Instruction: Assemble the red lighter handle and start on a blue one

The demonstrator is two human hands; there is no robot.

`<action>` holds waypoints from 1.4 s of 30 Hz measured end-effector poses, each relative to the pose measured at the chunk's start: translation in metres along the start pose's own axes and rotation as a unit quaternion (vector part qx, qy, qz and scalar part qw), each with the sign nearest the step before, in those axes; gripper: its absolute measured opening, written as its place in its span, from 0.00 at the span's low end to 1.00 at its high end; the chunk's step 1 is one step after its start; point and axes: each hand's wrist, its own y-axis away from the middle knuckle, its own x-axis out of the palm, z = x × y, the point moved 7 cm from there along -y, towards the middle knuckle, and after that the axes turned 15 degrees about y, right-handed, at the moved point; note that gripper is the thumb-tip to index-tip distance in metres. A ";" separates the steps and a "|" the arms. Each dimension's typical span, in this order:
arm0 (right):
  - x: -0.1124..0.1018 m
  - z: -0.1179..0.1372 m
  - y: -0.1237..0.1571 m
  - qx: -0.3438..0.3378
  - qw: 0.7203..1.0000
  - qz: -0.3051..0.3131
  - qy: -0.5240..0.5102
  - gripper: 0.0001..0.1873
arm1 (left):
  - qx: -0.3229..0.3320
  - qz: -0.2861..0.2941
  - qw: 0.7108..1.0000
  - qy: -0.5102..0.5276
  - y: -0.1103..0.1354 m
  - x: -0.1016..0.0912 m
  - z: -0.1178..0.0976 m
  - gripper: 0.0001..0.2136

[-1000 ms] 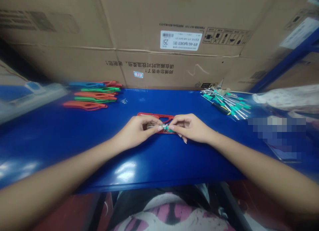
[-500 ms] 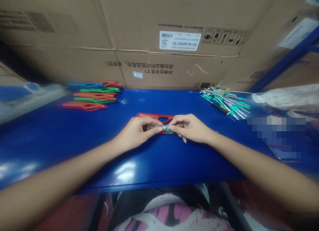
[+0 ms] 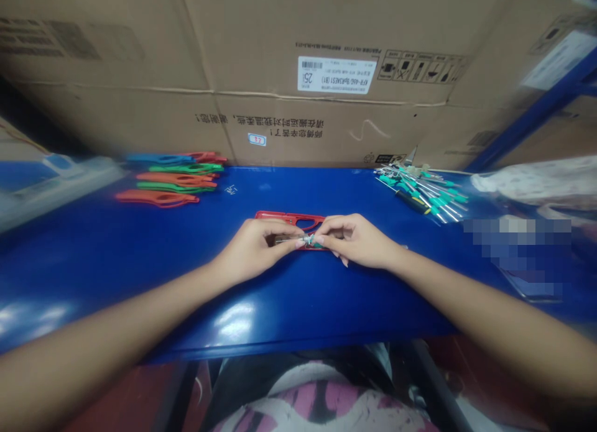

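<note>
Red plastic casing (image 3: 291, 217) on a blue tabletop (image 3: 298, 307), left hand (image 3: 249, 247) pinching a slim metal rod (image 3: 290, 239), right hand (image 3: 358, 240) pinching its green end (image 3: 319, 245).

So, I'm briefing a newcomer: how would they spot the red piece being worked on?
On the blue table, find the left hand and right hand. The red piece lies partly beneath them; only it, unlike the coloured pieces at left, has hands above.

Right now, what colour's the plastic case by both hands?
The case is red, best in head view.
</note>
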 end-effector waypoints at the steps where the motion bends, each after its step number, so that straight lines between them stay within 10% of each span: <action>1: 0.000 0.000 0.000 0.000 1.000 0.000 0.002 0.15 | 0.000 0.002 1.000 -0.001 0.000 0.000 0.000 0.12; 42: 0.002 -0.006 0.001 0.072 0.995 -0.037 -0.063 0.18 | 0.179 0.042 0.964 -0.190 0.008 0.009 -0.024 0.11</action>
